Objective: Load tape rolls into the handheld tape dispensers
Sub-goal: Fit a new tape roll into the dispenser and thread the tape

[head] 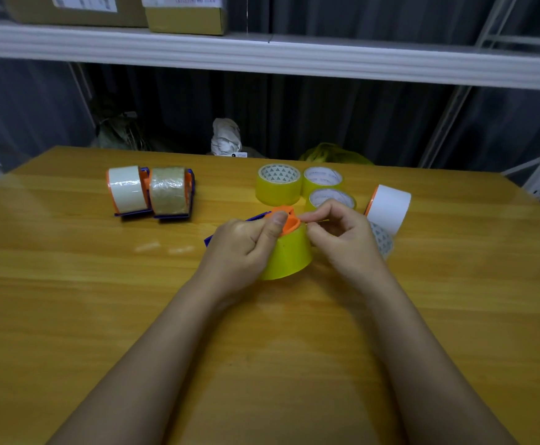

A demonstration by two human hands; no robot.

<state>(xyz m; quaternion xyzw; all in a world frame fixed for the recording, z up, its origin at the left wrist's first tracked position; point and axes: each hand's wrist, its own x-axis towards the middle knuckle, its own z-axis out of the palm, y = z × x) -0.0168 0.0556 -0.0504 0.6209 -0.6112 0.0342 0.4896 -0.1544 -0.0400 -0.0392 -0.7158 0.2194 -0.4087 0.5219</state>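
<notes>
dispenser (230,228) mostly hidden behind hands, boxes (185,14) cut off above

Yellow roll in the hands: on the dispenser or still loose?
On it. The yellow roll sits around the dispenser's orange hub; the left hand holds it, the right hand pinches at its top.

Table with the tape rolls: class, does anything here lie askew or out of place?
Mostly tidy. One roll with a triangle-patterned core lies tipped beside the right hand, under the white roll, while the three yellow rolls stand flat.
</notes>
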